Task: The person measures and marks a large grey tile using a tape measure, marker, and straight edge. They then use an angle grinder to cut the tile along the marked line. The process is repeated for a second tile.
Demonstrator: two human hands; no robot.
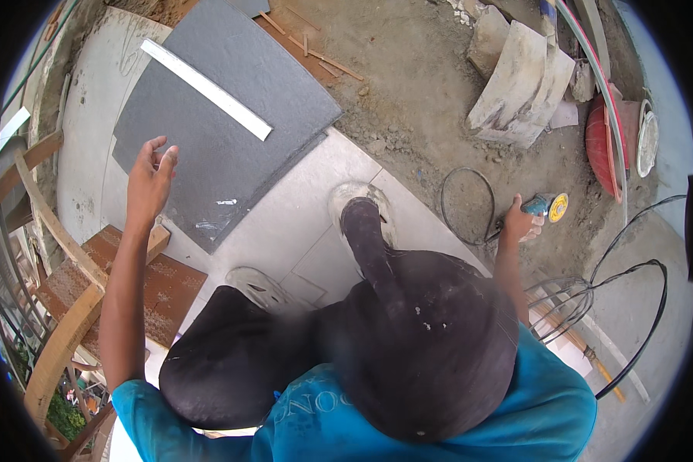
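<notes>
In my right hand [520, 224] is a teal angle grinder [539, 206], its yellow disc [558, 207] pointing away to the right. A black cable trails from the tool's rear. My left hand [155, 171] hovers over the left edge of a dark grey tile [231, 100], holding nothing, its fingers apart and slightly bent. On that tile lies a long white straight bar [208, 90], set diagonally. White smudges mark the tile's near corner. It appears to rest on another dark tile whose edge shows beneath.
Pale floor tiles [316, 262] lie under my shoes. Brown tiles [162, 296] and curved wooden pieces [61, 354] stand at left. Beyond is bare dirt with wood strips [323, 60]. Broken concrete pieces [523, 81], a red basin [599, 146] and coiled black cable [570, 296] are at right.
</notes>
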